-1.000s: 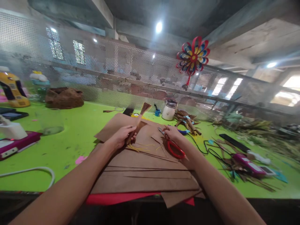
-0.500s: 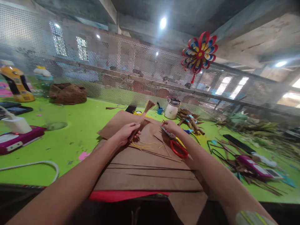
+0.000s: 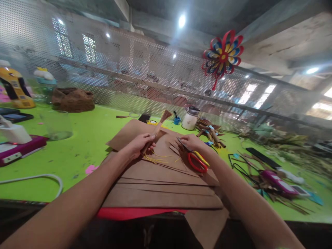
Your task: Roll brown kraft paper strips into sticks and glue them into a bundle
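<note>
My left hand (image 3: 145,143) is wrapped round a bundle of thin brown strips (image 3: 161,123), like a small brush. Its fanned end points up and away from me, and yellow threads (image 3: 155,159) trail from the lower end. My right hand (image 3: 192,141) is closed over the blades of the scissors (image 3: 197,162), which have one red and one yellow handle. Whatever its fingertips pinch is hidden. Under both hands lies a stack of brown cardboard (image 3: 166,174), with several long dark strips (image 3: 166,182) across it.
Behind the cardboard stand a white jug (image 3: 190,119) and a small blue pot (image 3: 176,120). Dried brown husks (image 3: 211,133) lie to the right. A purple power strip (image 3: 278,183) with cables sits right, another power strip (image 3: 28,148) left. A clear cup (image 3: 58,126) stands beside it.
My right hand has shifted slightly right and down, closer over the scissors' blades. My left hand keeps its hold on the bundle. The view has tilted a little.
</note>
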Motion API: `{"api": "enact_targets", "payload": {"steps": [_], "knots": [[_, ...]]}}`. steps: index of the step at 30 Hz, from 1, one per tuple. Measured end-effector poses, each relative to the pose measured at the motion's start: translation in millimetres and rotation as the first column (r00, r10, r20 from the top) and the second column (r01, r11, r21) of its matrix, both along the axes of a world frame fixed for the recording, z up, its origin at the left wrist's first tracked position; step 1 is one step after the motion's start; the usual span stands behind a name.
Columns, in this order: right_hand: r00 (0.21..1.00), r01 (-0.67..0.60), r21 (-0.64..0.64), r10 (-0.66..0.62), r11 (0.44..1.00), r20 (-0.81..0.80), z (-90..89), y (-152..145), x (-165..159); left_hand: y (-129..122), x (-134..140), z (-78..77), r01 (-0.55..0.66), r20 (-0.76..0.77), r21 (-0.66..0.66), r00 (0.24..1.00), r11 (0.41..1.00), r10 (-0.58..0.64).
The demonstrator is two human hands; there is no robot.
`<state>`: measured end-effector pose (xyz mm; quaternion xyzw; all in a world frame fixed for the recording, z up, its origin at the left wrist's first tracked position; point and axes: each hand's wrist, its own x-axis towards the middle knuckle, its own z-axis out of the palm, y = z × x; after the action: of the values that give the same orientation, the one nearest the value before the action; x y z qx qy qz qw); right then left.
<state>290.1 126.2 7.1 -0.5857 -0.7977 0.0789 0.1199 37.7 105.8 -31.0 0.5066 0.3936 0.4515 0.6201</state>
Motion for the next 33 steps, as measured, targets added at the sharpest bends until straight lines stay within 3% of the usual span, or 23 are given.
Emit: {"api": "enact_targets", "payload": {"steps": [5, 9, 13, 16, 20, 24, 33], "knots": [[0.987, 0.102, 0.086, -0.112, 0.991, 0.114, 0.6, -18.7, 32.3, -3.9, 2.5, 3.3, -0.018, -0.017, 0.029, 1.000, 0.999, 0.019], [0.976, 0.081, 0.007, -0.081, 0.997, 0.203, -5.6, -36.5, 53.5, -8.8, 5.1, 8.1, -0.051, 0.068, 0.051, 0.997, 0.997, 0.047], [0.957, 0.072, -0.018, -0.064, 0.997, 0.283, -18.4, -46.5, 52.3, -14.8, 8.1, 11.3, -0.030, 0.181, 0.107, 0.983, 0.994, 0.011], [0.964, 0.106, -0.046, -0.092, 0.993, 0.249, -28.4, -45.3, 47.3, -17.0, 9.2, 10.2, 0.010, 0.218, 0.139, 0.975, 0.990, -0.041], [0.987, 0.122, -0.011, -0.120, 0.993, 0.108, -39.3, -37.7, 47.0, -16.1, 7.7, 8.1, 0.046, 0.259, 0.090, 0.964, 0.995, -0.068], [0.970, 0.226, 0.013, -0.226, 0.974, 0.087, -45.4, -34.8, 47.1, -15.9, 5.9, 8.7, 0.095, 0.284, 0.015, 0.954, 0.995, -0.095], [0.934, 0.337, 0.078, -0.343, 0.938, 0.102, -42.2, -45.1, 44.3, -13.4, 8.0, 5.4, -0.009, 0.227, 0.048, 0.974, 0.999, -0.002]]}}
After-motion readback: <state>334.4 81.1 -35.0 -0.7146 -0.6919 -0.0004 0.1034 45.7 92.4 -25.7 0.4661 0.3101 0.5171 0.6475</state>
